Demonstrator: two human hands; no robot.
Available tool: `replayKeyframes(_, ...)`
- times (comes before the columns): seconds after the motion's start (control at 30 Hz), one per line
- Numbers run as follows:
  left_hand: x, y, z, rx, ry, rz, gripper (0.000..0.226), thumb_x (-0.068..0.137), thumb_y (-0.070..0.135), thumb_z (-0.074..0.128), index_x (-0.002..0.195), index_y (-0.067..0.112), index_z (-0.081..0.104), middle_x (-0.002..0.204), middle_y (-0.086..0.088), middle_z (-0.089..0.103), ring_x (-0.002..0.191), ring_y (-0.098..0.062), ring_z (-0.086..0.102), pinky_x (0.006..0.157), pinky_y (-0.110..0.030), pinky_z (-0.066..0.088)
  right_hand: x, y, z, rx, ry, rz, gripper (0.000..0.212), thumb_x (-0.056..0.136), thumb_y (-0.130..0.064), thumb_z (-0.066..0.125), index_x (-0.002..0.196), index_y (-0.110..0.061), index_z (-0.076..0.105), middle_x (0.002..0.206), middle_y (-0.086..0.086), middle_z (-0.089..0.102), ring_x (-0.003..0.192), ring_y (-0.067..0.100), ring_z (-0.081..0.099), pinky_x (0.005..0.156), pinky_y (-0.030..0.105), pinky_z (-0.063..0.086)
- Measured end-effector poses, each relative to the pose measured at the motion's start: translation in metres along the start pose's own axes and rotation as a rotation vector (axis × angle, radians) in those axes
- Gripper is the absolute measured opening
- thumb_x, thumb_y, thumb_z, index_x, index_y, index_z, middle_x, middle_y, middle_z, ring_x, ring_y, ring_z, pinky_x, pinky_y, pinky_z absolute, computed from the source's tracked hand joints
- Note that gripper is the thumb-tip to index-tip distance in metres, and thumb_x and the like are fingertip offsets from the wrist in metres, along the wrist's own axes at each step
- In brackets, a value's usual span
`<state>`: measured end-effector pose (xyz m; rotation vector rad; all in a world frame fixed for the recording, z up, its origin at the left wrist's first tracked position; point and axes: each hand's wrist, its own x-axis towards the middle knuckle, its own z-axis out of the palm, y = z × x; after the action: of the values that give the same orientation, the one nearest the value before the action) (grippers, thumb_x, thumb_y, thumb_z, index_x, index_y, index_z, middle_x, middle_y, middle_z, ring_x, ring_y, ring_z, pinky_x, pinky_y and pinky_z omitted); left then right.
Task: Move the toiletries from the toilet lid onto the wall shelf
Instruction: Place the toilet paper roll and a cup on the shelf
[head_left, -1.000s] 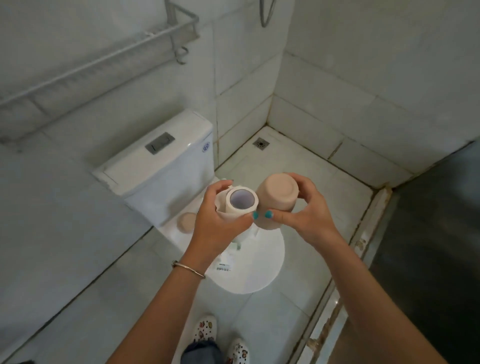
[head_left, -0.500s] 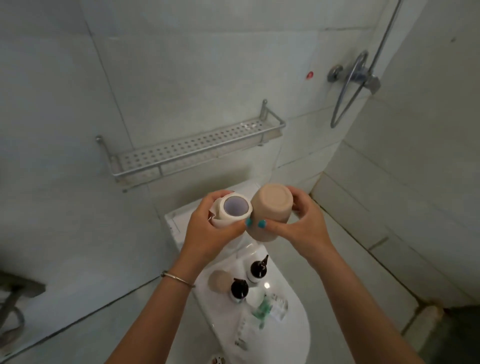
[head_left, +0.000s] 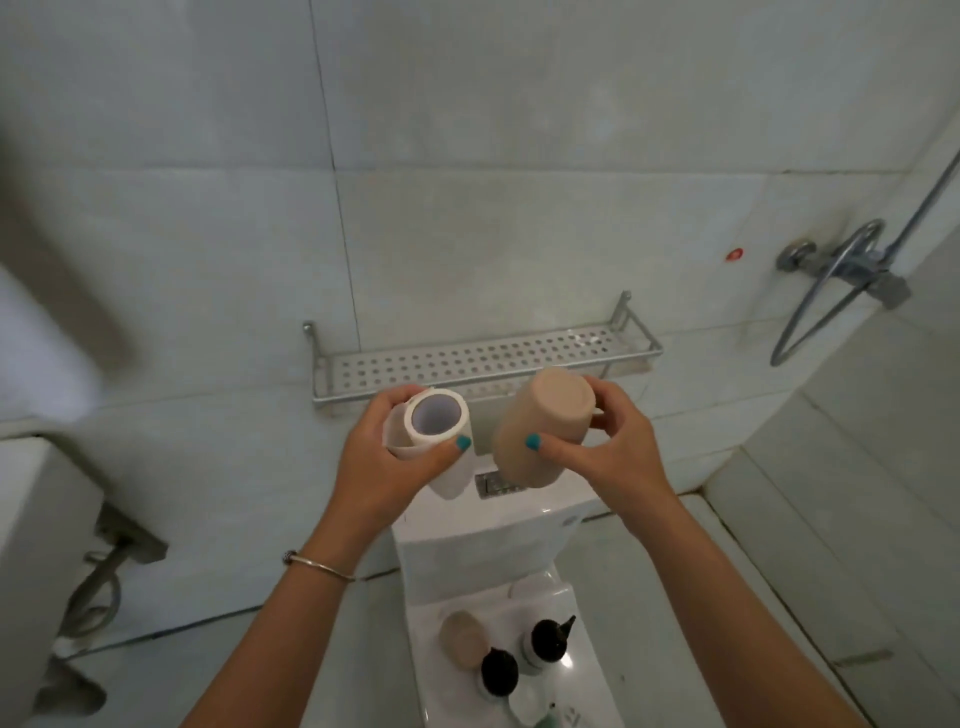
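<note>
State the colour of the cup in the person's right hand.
Beige cup, clearest in the head view.

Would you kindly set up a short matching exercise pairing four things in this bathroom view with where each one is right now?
Things:
1. toilet paper roll
2. beige cup
3. black-capped bottles
4. wall shelf

Places:
A. standing on the toilet lid
B. gripped in the right hand
C. mounted on the tiled wall, nothing on it
D. gripped in the left hand

Pairs: 1-D, 2-B, 3-A, 4-C

Dim, flat, greenish light; soft shadows; small glare on toilet lid; blurred left edge; wide-angle bending at edges.
</note>
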<state>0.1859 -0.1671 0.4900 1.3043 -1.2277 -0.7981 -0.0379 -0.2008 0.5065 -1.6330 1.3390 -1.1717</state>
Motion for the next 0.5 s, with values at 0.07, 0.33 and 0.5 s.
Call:
replayKeyframes(0.07, 0.008, 0.006, -0.012, 0.035, 0.064, 0.000, 0.050, 0.063, 0.017, 0.086, 0.101, 0.032, 0.057, 0.099, 0.014, 0.064, 0.084, 0.008, 0.061, 0.066, -0.007, 0.047, 0.018, -0.007, 0.003, 0.024, -0.042, -0.014, 0.064, 0.058, -0.020, 0.090, 0.109, -0.037, 0.055, 0.113, -0.016, 0.061, 0.103, 0.008, 0.059, 0.080, 0.021, 0.050)
replayKeyframes(0.33, 0.074, 0.013, -0.069, 0.196, 0.230, -0.004, 0.053, 0.061, 0.031, 0.087, 0.104, 0.028, 0.057, 0.098, 0.018, 0.062, 0.085, 0.002, 0.060, 0.065, -0.009, 0.045, 0.095, -0.045, 0.045, 0.038, -0.119, -0.115, 0.064, 0.058, -0.026, 0.090, 0.109, -0.037, 0.055, 0.111, -0.019, 0.061, 0.100, 0.007, 0.060, 0.080, 0.027, 0.053)
replayKeyframes(0.5, 0.130, -0.014, -0.074, 0.398, 0.116, 0.021, 0.050, 0.063, 0.033, 0.086, 0.100, 0.026, 0.053, 0.100, 0.010, 0.056, 0.089, -0.007, 0.054, 0.066, -0.003, 0.036, 0.143, -0.040, 0.084, 0.023, -0.080, -0.090, 0.066, 0.059, -0.028, 0.091, 0.115, -0.029, 0.057, 0.114, -0.012, 0.061, 0.101, 0.011, 0.060, 0.081, 0.030, 0.054)
